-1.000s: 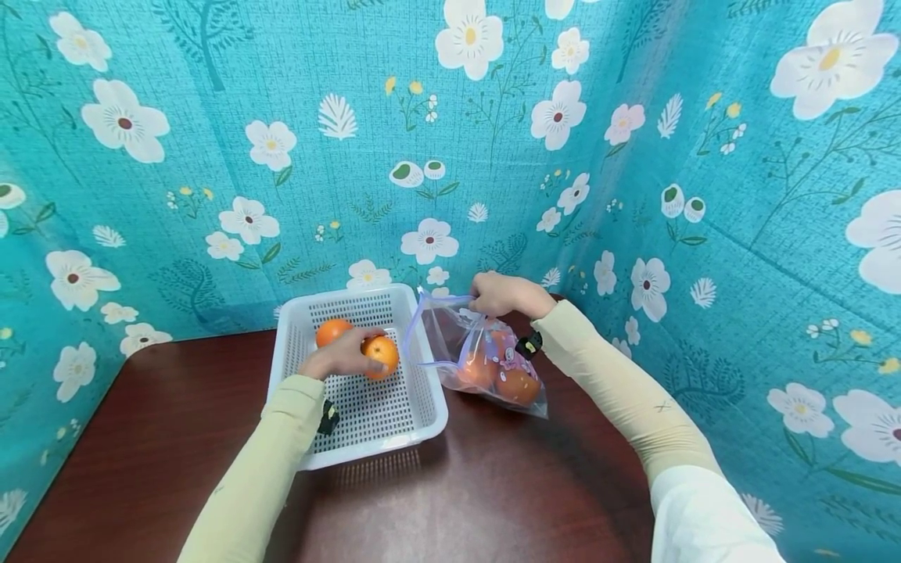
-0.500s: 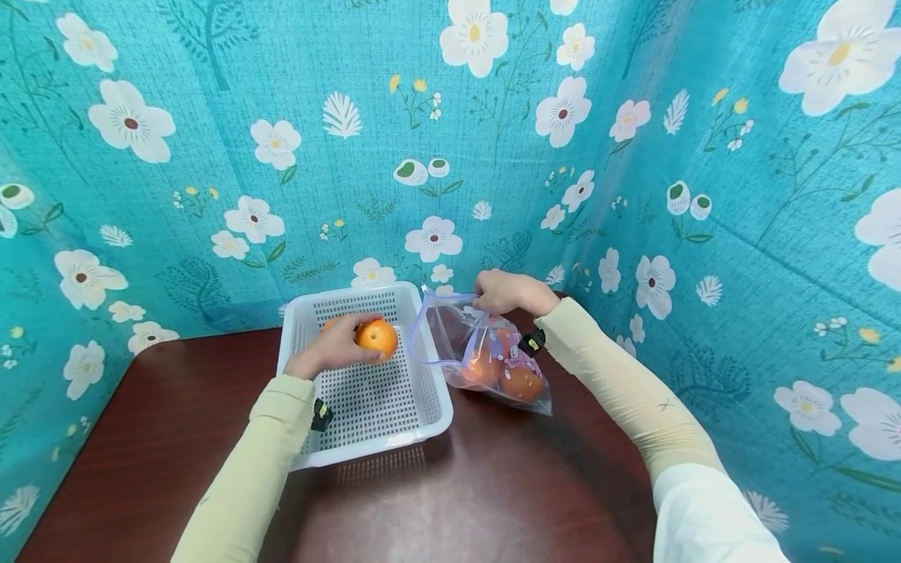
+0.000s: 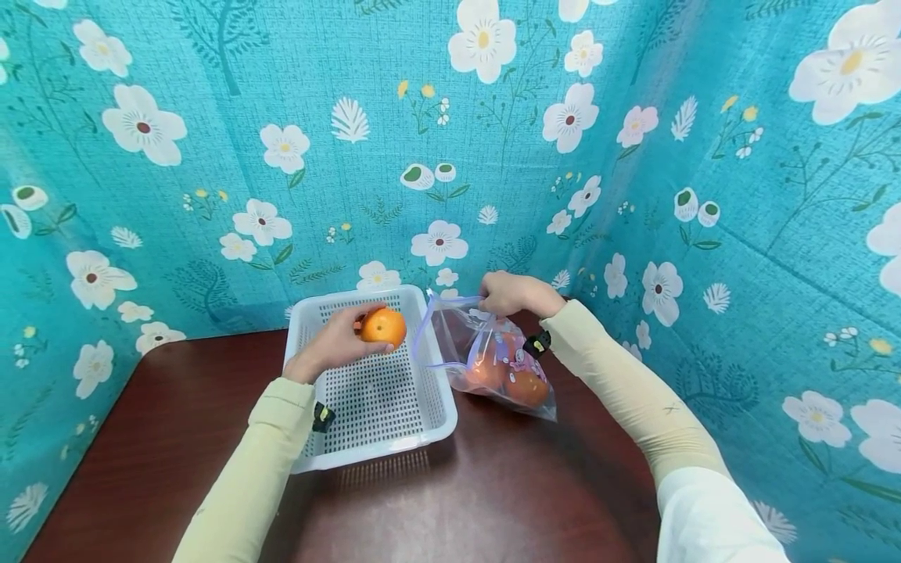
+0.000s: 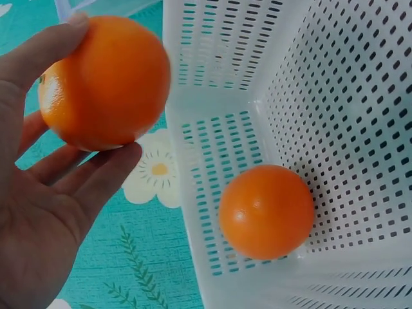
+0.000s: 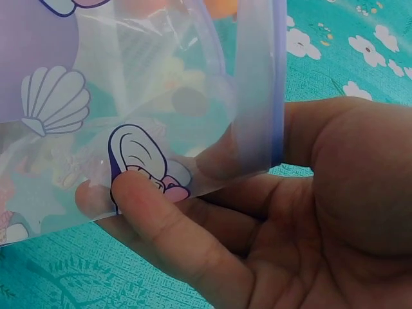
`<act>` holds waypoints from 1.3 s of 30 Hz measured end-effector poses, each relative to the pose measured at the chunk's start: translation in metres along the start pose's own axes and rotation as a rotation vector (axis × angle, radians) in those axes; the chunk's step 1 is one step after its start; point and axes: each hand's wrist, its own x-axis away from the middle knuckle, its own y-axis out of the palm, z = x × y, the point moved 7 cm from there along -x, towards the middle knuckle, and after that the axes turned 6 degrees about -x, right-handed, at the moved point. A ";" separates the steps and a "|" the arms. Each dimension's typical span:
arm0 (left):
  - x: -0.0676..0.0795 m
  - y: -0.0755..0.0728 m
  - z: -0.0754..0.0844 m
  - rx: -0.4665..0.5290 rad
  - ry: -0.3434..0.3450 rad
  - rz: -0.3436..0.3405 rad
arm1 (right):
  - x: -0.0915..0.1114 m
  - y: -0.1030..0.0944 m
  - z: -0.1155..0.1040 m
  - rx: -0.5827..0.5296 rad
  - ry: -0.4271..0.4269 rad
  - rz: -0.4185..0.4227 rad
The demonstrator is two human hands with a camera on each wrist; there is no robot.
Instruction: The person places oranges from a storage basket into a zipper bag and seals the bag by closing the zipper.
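My left hand (image 3: pixel 339 341) grips an orange (image 3: pixel 384 328) above the white plastic basket (image 3: pixel 438 418), thumb on one side and fingers on the other. In the left wrist view a second orange (image 4: pixel 266 211) lies in the basket's corner; in the head view my left hand hides it. To the right, my right hand (image 3: pixel 508 294) pinches the rim of a clear zip bag (image 3: pixel 450 324) with purple edging and printed pictures. The bag's mouth gapes toward the basket, and several oranges (image 3: pixel 526 386) rest inside. In the right wrist view, fingers (image 5: pixel 174 225) lie against the bag's film.
Basket and bag stand side by side on a dark brown table (image 3: pixel 479 485). A teal flowered cloth (image 3: pixel 338 188) hangs right behind them and along the right side. The basket's right rim is close beside the bag's opening.
My left hand has lifted the orange up from the basket floor and shifted it slightly toward the bag. My right hand keeps its hold on the bag's rim.
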 end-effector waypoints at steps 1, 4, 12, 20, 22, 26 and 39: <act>0.000 -0.001 0.002 0.003 0.008 0.012 | 0.000 0.000 0.000 -0.001 -0.001 0.000; 0.000 -0.004 0.008 0.021 0.037 0.052 | 0.000 -0.001 0.001 -0.003 -0.002 -0.005; 0.001 -0.010 0.024 0.034 0.101 0.150 | 0.000 -0.001 0.003 -0.018 0.003 -0.003; 0.000 -0.011 0.038 0.029 0.165 0.189 | -0.003 -0.005 0.001 -0.028 -0.032 0.015; 0.000 -0.010 0.041 0.024 0.170 0.196 | -0.003 -0.006 0.001 -0.029 -0.047 0.026; 0.001 -0.006 0.046 0.018 0.157 0.202 | -0.004 -0.007 0.003 -0.038 -0.062 0.030; -0.001 0.002 0.055 0.102 0.241 0.193 | -0.001 -0.007 0.006 -0.045 -0.049 0.037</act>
